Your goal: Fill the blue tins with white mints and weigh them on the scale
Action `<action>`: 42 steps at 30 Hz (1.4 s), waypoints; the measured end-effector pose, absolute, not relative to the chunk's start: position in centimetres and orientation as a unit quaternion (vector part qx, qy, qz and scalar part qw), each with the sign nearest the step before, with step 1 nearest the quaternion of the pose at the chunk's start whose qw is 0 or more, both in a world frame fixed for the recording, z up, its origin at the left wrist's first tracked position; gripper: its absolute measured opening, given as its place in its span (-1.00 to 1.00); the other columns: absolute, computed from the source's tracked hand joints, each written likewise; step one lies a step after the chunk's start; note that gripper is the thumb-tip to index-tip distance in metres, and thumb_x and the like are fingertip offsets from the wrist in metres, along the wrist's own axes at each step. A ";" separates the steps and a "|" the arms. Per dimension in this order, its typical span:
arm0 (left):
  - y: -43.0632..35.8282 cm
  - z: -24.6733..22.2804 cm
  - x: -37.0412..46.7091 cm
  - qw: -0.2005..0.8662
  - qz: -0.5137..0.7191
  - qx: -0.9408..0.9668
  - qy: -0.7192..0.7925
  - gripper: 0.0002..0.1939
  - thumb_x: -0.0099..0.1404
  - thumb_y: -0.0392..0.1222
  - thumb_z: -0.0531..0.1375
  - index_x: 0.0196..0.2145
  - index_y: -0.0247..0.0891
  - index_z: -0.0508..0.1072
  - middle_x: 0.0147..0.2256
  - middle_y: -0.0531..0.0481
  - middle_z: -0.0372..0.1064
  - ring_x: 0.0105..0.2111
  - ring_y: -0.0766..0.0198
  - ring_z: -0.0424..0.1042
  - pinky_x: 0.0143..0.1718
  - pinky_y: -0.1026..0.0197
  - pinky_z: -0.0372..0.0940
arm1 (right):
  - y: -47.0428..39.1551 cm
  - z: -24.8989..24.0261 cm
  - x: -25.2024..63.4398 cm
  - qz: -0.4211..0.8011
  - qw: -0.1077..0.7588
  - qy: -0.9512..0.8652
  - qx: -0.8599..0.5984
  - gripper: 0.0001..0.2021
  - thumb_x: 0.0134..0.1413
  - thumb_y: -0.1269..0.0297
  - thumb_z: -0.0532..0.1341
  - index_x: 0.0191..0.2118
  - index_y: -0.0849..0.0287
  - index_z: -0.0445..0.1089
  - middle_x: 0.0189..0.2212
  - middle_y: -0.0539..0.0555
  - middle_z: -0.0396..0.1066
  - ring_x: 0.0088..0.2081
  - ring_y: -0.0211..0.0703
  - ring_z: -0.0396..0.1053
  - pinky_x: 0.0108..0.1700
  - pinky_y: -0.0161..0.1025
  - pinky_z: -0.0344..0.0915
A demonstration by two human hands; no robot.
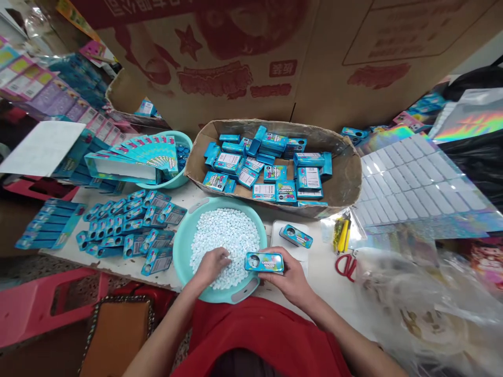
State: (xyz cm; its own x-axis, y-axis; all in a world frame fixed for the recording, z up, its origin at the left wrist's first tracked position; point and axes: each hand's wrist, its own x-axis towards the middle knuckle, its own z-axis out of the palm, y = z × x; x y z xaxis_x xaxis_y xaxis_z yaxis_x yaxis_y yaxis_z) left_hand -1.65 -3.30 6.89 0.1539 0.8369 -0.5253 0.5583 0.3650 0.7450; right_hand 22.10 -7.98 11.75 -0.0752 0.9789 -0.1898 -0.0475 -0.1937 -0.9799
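The held tin (264,262) lies to the right of the left hand (213,267), near its fingertips but apart from them. Its long axis runs left to right across the view, its left end pointing toward those fingertips. The right hand (291,277) is the nearer: its thumb and fingers are clamped on the tin's right end, printed face up. The left fingers are bent into the candies (226,225); whether they are closed on any cannot be told.

Edges: the tin's left part overlaps the right rim of the basin (179,256) in view; the height between them is not determinable. A second tin (298,236) rests on the white pad (275,235), just beyond the right hand. The carton (348,170) bounds the far side.

Room: only candies show between the left fingertips and the held tin. To the right, the scissors (346,266) lie apart from the right hand.
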 end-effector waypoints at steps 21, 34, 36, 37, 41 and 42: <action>3.5 10.9 15.7 0.416 0.091 0.768 0.479 -0.76 -0.01 -0.20 0.34 -0.39 -0.12 0.36 -0.65 0.15 0.10 -0.58 0.24 0.23 -0.49 0.30 -0.03 | -14.3 11.6 31.8 0.351 0.474 -0.265 -0.762 -0.51 -0.38 0.03 0.41 -0.28 0.17 0.36 -0.41 0.06 0.50 -0.36 -0.03 0.45 -0.26 -0.12 0.43; 2.1 9.9 14.1 0.365 0.027 0.812 0.455 -0.97 0.19 -0.22 0.19 -0.37 -0.13 0.43 -0.53 0.00 0.34 -0.45 0.20 0.35 -0.41 0.25 0.08 | -13.1 10.7 32.1 0.335 0.419 -0.291 -0.792 -0.55 -0.45 -0.01 0.38 -0.36 0.12 0.36 -0.47 0.03 0.45 -0.44 -0.06 0.39 -0.38 -0.20 0.38; 1.9 10.5 13.2 0.342 0.031 0.808 0.479 -0.89 0.26 -0.13 0.13 -0.31 -0.13 0.44 -0.44 -0.05 0.40 -0.42 0.17 0.37 -0.40 0.24 0.09 | -12.1 10.2 31.8 0.324 0.401 -0.302 -0.802 -0.55 -0.46 -0.03 0.37 -0.37 0.12 0.37 -0.46 0.04 0.44 -0.42 -0.03 0.39 -0.39 -0.19 0.36; 1.9 11.1 12.2 0.338 0.054 0.794 0.502 -0.85 0.27 -0.09 0.11 -0.29 -0.12 0.44 -0.41 -0.04 0.42 -0.40 0.17 0.37 -0.39 0.24 0.09 | -11.4 9.8 31.6 0.323 0.393 -0.305 -0.805 -0.53 -0.47 -0.04 0.36 -0.36 0.13 0.38 -0.46 0.06 0.44 -0.40 -0.01 0.39 -0.37 -0.16 0.36; 1.4 15.1 5.2 0.349 0.258 0.680 0.591 -0.83 0.25 -0.06 0.13 -0.37 -0.13 0.48 -0.46 0.04 0.40 -0.46 0.26 0.32 -0.38 0.29 0.10 | -8.2 7.8 29.4 0.322 0.387 -0.308 -0.807 -0.43 -0.51 -0.14 0.35 -0.33 0.17 0.39 -0.40 0.10 0.43 -0.30 0.10 0.37 -0.24 -0.04 0.33; 1.2 16.2 3.1 0.340 0.306 0.649 0.608 -0.84 0.23 -0.06 0.15 -0.40 -0.14 0.48 -0.48 0.06 0.38 -0.49 0.28 0.29 -0.39 0.30 0.09 | -7.6 7.3 28.8 0.325 0.390 -0.306 -0.805 -0.41 -0.52 -0.15 0.35 -0.32 0.18 0.38 -0.38 0.11 0.43 -0.29 0.11 0.37 -0.22 -0.01 0.32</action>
State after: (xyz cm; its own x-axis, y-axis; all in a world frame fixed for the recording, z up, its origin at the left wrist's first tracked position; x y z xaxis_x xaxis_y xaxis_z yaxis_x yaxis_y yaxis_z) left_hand 3.05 1.19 16.17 0.0730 0.9972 -0.0157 0.5811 -0.0298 0.8133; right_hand 28.81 -7.56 7.30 0.6011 0.7466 -0.2850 0.2389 -0.5083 -0.8274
